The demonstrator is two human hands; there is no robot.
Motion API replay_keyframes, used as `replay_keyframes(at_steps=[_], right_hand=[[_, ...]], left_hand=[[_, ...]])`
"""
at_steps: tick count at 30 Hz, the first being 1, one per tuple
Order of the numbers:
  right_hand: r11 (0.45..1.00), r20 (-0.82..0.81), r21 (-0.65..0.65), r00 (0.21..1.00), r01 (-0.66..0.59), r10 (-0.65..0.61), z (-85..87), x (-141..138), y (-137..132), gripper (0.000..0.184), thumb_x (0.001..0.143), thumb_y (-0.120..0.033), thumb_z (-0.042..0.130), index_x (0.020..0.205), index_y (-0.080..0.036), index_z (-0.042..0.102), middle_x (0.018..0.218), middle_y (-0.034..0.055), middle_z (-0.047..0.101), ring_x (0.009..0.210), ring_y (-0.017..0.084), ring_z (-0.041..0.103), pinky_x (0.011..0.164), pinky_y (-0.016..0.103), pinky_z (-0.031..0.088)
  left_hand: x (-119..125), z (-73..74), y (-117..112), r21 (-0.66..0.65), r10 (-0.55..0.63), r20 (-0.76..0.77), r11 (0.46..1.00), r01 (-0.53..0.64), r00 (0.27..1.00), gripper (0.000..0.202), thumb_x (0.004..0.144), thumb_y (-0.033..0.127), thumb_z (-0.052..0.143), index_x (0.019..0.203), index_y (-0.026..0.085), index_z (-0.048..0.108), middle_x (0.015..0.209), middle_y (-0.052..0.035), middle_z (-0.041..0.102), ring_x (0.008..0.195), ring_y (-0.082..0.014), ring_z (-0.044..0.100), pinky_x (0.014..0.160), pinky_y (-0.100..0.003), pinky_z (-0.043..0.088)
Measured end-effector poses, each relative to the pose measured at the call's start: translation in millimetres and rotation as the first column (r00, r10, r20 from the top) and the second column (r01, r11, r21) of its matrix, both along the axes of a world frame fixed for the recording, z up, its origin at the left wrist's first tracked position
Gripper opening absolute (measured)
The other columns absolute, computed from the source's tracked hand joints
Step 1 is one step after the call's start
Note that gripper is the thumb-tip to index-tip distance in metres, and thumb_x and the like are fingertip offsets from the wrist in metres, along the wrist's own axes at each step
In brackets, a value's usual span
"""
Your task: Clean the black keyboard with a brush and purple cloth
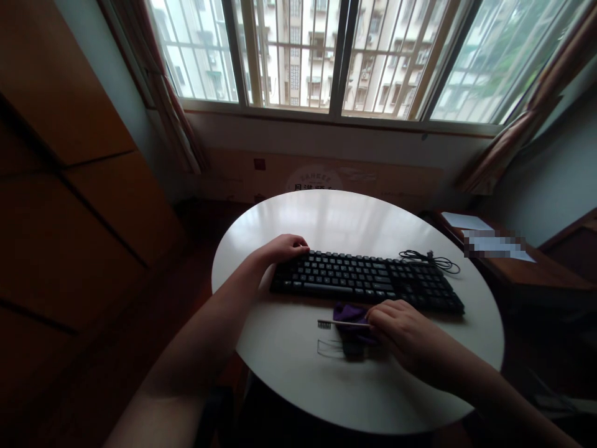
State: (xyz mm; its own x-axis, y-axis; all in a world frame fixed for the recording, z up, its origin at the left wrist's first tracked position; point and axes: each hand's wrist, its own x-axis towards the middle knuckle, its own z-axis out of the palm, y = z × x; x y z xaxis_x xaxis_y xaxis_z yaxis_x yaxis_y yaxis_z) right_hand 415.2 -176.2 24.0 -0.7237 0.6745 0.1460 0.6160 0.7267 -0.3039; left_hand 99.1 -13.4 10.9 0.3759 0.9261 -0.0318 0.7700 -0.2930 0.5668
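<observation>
A black keyboard (368, 280) lies across the round white table (326, 218), its cable (431, 259) coiled at the back right. My left hand (282, 247) curls over the keyboard's far left corner and grips it. My right hand (398, 328) is closed on a small brush (338, 323), whose bristled end points left just above the tabletop. Beneath the brush and partly under my right hand lies a purple cloth (351, 314), in front of the keyboard.
A wide barred window (326, 56) with curtains fills the back wall. Brown wooden cabinets (69, 186) stand at the left. A low wooden surface (508, 261) with white papers (466, 221) sits right of the table. A cardboard sheet (317, 174) leans under the window.
</observation>
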Motion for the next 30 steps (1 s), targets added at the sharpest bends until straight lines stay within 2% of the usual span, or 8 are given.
replay_keyframes(at_steps=[4,7,9,11,14,18,22,30], right_hand=[[0.999,-0.092,0.031,0.995,-0.028,0.031,3.6,3.6,1.1,0.022,0.097,-0.023,0.04,0.082,-0.019,0.056,0.085,0.0066,0.062,0.077,0.018,0.054,0.071,0.032,0.044],[0.991,-0.303,0.135,0.952,0.008,0.033,-4.0,12.3,9.2,0.019,0.096,-0.024,0.042,0.085,-0.019,0.057,0.084,0.0073,0.062,0.077,0.019,0.056,0.068,0.032,0.046],[0.97,-0.494,0.183,0.868,0.161,-0.051,-12.8,21.7,15.9,0.019,0.095,-0.026,0.043,0.085,-0.02,0.057,0.078,0.0056,0.061,0.071,0.018,0.057,0.063,0.031,0.047],[0.923,-0.672,0.148,0.72,0.356,-0.171,-20.9,31.2,21.5,0.021,0.096,-0.03,0.043,0.085,-0.02,0.057,0.07,0.003,0.059,0.063,0.016,0.056,0.056,0.028,0.046],[0.846,-0.83,0.022,0.482,0.533,-0.282,-26.7,40.0,26.3,0.026,0.096,-0.038,0.042,0.083,-0.021,0.057,0.061,0.0001,0.054,0.053,0.014,0.052,0.049,0.026,0.042],[0.842,-0.884,-0.096,0.344,0.531,-0.318,-24.5,39.8,28.9,0.029,0.095,-0.041,0.043,0.08,-0.02,0.055,0.056,-0.0024,0.049,0.047,0.012,0.045,0.043,0.024,0.038],[0.85,-0.891,-0.141,0.309,0.507,-0.333,-24.5,35.5,29.2,0.028,0.095,-0.041,0.042,0.081,-0.02,0.054,0.055,-0.0035,0.048,0.046,0.011,0.044,0.042,0.022,0.035],[0.893,-0.858,-0.158,0.39,0.421,-0.336,-27.4,34.0,24.4,0.027,0.096,-0.041,0.041,0.085,-0.02,0.053,0.056,-0.0046,0.046,0.046,0.01,0.042,0.043,0.022,0.033]], left_hand=[[0.0,-0.5,-0.4,0.005,0.009,-0.018,1.0,-0.009,1.0,0.042,0.083,0.051,0.05,0.101,0.018,0.07,0.097,-0.0058,0.07,0.086,-0.0207,0.063,0.072,-0.027,0.046],[4.6,10.1,-8.3,0.185,0.004,-0.091,0.983,0.013,0.996,0.035,0.085,0.045,0.051,0.099,0.018,0.07,0.098,-0.0072,0.068,0.09,-0.0219,0.061,0.077,-0.03,0.046],[14.5,23.1,-21.2,0.421,-0.004,-0.156,0.904,0.07,0.988,0.028,0.085,0.041,0.055,0.096,0.019,0.069,0.103,-0.0089,0.066,0.098,-0.0245,0.057,0.086,-0.035,0.043],[32.7,36.8,-40.9,0.553,-0.071,-0.199,0.815,0.171,0.978,0.025,0.088,0.039,0.054,0.094,0.019,0.068,0.101,-0.0091,0.065,0.095,-0.0237,0.057,0.085,-0.036,0.043],[71.9,48.2,-78.3,0.568,-0.3,-0.334,0.693,0.444,0.894,0.029,0.091,0.043,0.05,0.085,0.019,0.065,0.086,-0.0065,0.063,0.081,-0.0195,0.056,0.072,-0.032,0.044],[113.5,43.8,-120.4,0.47,-0.5,-0.515,0.515,0.717,0.697,0.038,0.085,0.057,0.055,0.086,0.02,0.063,0.084,-0.0062,0.061,0.072,-0.0184,0.054,0.056,-0.03,0.041],[120.4,38.5,-130.8,0.43,-0.488,-0.553,0.527,0.733,0.675,0.049,0.079,0.066,0.056,0.093,0.02,0.063,0.084,-0.0075,0.061,0.069,-0.0191,0.056,0.049,-0.029,0.037],[102.6,48.9,-115.5,0.348,-0.534,-0.439,0.64,0.685,0.722,0.021,0.085,0.041,0.057,0.095,0.024,0.066,0.077,-0.0027,0.065,0.06,-0.0134,0.059,0.05,-0.025,0.035]])
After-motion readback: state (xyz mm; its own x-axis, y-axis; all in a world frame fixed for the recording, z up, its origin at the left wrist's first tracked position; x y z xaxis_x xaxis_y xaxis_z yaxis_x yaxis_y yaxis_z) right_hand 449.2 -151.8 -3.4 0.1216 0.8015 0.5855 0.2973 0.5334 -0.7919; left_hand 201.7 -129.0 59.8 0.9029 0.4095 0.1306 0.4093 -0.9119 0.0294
